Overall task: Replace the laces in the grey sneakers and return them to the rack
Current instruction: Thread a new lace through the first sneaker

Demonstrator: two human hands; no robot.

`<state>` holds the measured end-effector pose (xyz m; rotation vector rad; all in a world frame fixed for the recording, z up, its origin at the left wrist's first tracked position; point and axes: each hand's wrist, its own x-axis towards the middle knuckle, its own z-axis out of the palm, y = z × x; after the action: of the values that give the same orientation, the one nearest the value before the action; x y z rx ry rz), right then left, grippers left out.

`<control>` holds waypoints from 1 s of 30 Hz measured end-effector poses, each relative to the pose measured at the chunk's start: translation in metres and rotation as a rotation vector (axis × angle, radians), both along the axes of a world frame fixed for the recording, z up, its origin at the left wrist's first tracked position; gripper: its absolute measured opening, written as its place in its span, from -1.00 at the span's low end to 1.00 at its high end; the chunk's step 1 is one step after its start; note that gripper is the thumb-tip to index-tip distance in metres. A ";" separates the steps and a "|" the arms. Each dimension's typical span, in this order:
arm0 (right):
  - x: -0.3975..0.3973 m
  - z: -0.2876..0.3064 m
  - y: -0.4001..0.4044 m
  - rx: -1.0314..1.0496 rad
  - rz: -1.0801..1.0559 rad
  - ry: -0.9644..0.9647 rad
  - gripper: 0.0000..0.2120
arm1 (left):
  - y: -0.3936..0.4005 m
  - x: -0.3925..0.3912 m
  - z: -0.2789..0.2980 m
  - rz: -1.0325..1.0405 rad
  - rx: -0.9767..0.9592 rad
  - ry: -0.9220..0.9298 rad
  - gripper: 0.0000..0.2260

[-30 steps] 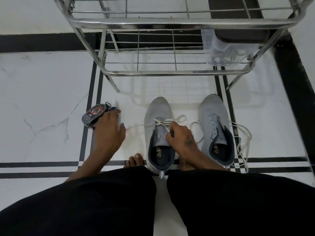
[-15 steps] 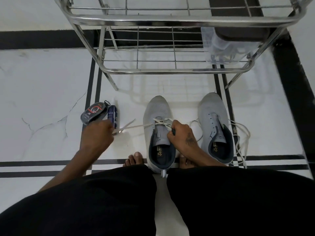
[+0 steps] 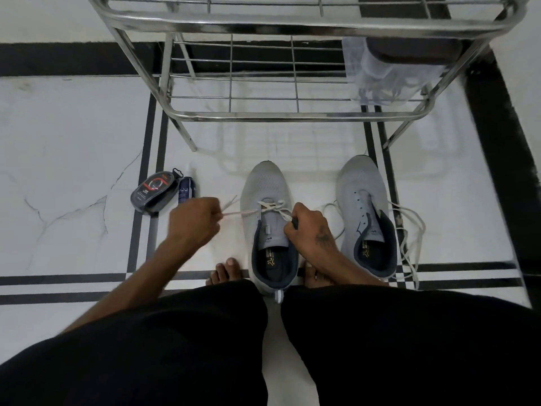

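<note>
Left sneaker (image 3: pixel 268 224) sits on the floor between the person's feet, long axis toe-to-heel, toe toward the rack (image 3: pixel 292 114), so eyelets face up. Left hand (image 3: pixel 194 221) grip is closed on the white lace (image 3: pixel 243 213), likely tensioning it sideways; right hand (image 3: pixel 310 230) pinches the other end at the eyelets. Right sneaker (image 3: pixel 364 206) lies parallel, lace loose

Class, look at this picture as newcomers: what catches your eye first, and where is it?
Two hands, left hand and right hand, pull a white lace on the left grey sneaker at centre. The right grey sneaker sits beside it, loose lace trailing. A steel rack stands behind.
</note>
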<state>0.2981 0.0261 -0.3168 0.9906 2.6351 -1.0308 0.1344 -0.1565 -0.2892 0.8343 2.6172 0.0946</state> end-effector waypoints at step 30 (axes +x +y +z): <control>-0.023 0.060 -0.011 -0.639 0.241 0.144 -0.87 | 0.063 0.011 0.076 0.849 1.021 -1.167 -0.55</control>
<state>0.2755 0.0150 -0.2564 0.4584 2.1855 -1.7571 0.1451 -0.0933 -0.2137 -0.2176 1.4506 1.6352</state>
